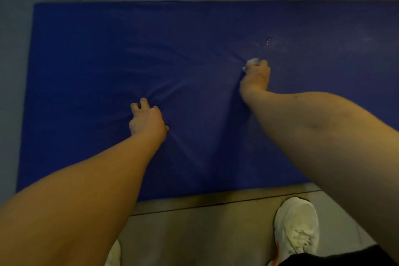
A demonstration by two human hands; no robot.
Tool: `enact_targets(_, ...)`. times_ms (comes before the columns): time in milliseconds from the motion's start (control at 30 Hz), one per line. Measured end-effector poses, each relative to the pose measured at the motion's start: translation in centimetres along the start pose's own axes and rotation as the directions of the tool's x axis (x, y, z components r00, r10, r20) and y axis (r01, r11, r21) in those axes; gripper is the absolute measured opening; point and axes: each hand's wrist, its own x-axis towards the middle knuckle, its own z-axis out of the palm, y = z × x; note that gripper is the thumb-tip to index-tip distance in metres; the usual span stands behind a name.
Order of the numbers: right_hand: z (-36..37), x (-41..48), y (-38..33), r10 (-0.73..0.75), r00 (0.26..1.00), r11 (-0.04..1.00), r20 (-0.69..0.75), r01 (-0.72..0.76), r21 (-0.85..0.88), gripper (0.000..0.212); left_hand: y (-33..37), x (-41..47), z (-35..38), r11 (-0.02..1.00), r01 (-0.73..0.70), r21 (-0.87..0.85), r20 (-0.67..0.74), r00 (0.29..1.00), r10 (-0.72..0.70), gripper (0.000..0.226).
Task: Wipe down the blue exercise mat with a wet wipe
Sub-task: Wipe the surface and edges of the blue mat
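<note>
The blue mat (pixel 86 60) lies flat on a tiled floor (pixel 194 227) and fills most of the view. The right hand (pixel 257 75) is fisted tight around a scrunched-up white wet wipe (pixel 253 62), pushing it into the mat right of the middle. The left hand (pixel 146 120) is planted nearer the front edge, fingers bent and digging into the cover so it wrinkles, but I can't tell if it's actually pinching fabric. A white sneaker (pixel 296 224) stands just off the mat, any logo too blurry to read.

Head-worn wide view, steeply down onto blue mat (pixel 108 49)
</note>
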Motion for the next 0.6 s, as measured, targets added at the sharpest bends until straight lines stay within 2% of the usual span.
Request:
enact_targets(67, -0.2, -0.5, -0.2, 0.072, 0.997, 0.995, -0.002, -0.071, 0.072, 0.015, 0.1, 0.0, 0.1, 1.0, 0.004, 0.001, 0.0, 1.0, -0.004, 0.061)
enact_targets(133, 0.8, -2.4, -1.3, 0.077, 0.997, 0.991, -0.014, -0.076, 0.109, 0.011, 0.0, 0.0, 0.3, 1.0, 0.005, -0.017, -0.007, 1.0, -0.005, 0.062)
enact_targets(200, 2.6, -5.0, -2.1, -0.068, 0.997, 0.993, 0.023, 0.065, 0.099, 0.017, 0.0, -0.1, 0.5, 0.999, 0.001, -0.044, -0.021, 1.0, -0.002, 0.066)
enact_targets(267, 4.7, -8.1, -2.8, -0.216, 0.973, 0.968, 0.084, 0.203, 0.146, 0.013, -0.2, -0.6, 1.1, 0.996, -0.005, -0.092, -0.035, 0.999, 0.001, 0.073)
enact_targets(333, 6.1, -11.7, -3.4, -0.38, 0.898, 0.92, 0.221, 0.342, 0.191, 0.009, -0.4, -1.3, 1.7, 0.994, -0.025, -0.109, -0.05, 0.999, 0.019, 0.079)
enact_targets(400, 6.4, -15.7, -4.3, -0.514, 0.813, 0.855, 0.272, 0.463, 0.232, 0.009, -0.8, -2.4, 2.4, 0.994, -0.032, -0.1, -0.081, 0.996, 0.024, 0.079)
enact_targets(467, 5.8, -18.8, -4.8, -0.593, 0.729, 0.805, 0.342, 0.522, 0.281, 0.014, -1.1, -3.6, 3.0, 0.995, -0.024, -0.102, -0.112, 0.994, 0.013, 0.074)
enact_targets(500, 4.9, -19.5, -4.3, -0.612, 0.663, 0.79, 0.432, 0.537, 0.295, 0.02, -1.2, -4.2, 3.3, 0.994, -0.019, -0.106, -0.117, 0.993, 0.006, 0.07)
enact_targets(533, 5.5, -18.8, -3.0, -0.62, 0.646, 0.779, 0.445, 0.574, 0.253, 0.023, -1.2, -5.0, 3.6, 0.993, -0.014, -0.119, -0.114, 0.994, 0.0, 0.067)
enact_targets(600, 4.5, -17.8, -1.2, -0.527, 0.756, 0.849, 0.388, 0.462, 0.256, 0.021, -1.1, -6.2, 4.1, 0.989, -0.007, -0.15, -0.092, 0.996, -0.007, 0.06)
